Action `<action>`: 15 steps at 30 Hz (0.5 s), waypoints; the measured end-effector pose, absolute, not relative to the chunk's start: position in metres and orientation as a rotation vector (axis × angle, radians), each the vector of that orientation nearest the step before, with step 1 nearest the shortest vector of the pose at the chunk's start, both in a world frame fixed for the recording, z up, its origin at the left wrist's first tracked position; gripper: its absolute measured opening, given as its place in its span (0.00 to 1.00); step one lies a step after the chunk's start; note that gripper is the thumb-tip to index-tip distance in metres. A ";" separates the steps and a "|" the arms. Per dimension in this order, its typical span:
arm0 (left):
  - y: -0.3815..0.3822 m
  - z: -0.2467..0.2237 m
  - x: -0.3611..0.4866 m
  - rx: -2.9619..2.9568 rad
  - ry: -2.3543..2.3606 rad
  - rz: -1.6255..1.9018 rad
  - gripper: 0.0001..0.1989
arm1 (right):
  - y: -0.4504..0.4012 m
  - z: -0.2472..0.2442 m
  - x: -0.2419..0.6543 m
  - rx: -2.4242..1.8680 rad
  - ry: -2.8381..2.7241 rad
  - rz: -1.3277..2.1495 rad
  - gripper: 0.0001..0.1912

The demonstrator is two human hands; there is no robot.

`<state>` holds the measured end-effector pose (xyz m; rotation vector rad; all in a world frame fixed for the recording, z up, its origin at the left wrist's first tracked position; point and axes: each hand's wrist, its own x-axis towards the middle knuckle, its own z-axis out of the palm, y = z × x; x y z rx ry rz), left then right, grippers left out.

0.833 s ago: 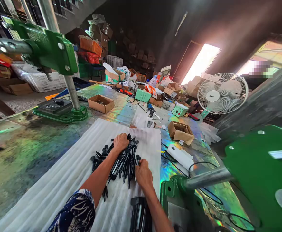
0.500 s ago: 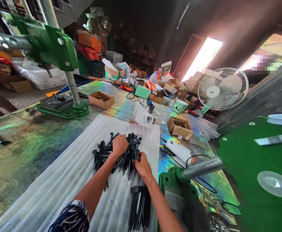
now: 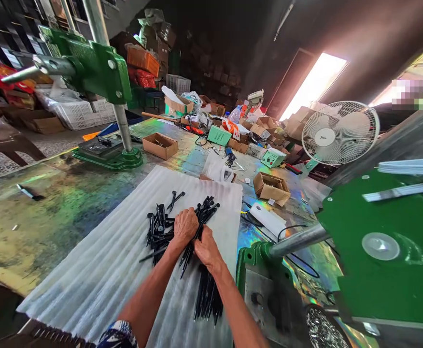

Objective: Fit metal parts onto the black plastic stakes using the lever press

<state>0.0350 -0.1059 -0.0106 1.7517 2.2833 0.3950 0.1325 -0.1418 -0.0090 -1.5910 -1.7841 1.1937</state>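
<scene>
Several slim black pen-like pieces lie heaped on a white foam sheet [image 3: 99, 263]. My left hand [image 3: 186, 224] is closed over the middle of the heap, against a bundle of black pieces [image 3: 207, 210]; its fingertips are hidden. On the right side of that bundle my right hand [image 3: 207, 247] has its fingers pressed round the pieces. Loose black pieces [image 3: 159, 232] lie left of my left hand, and two crossed ones [image 3: 175, 199] lie above it. A second, aligned stack [image 3: 207, 297] rests below my right hand, partly behind the forearm.
Green presses stand at the left [image 3: 112, 159] and right [image 3: 258, 258] of the sheet. Small cardboard boxes [image 3: 161, 146] [image 3: 271, 188], a white power strip [image 3: 267, 220] with cables and a fan [image 3: 340, 133] are farther back. A pen [image 3: 28, 192] lies at the left.
Both hands have drawn closer together round the bundle. The heap has split, with loose pieces left apart at the left and top. The view has shifted, so the surroundings sit farther right.
</scene>
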 end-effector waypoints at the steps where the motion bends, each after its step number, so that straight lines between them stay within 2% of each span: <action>1: -0.109 -0.011 0.034 1.755 2.272 0.387 0.15 | -0.146 -0.007 0.128 -1.623 -1.824 1.147 0.24; 7: -0.128 -0.016 0.029 1.809 2.229 0.323 0.15 | -0.172 0.002 0.109 -1.732 -1.984 0.889 0.21; 15: -0.152 -0.015 0.028 1.830 2.204 0.389 0.13 | -0.211 -0.013 0.107 -1.728 -2.180 0.645 0.31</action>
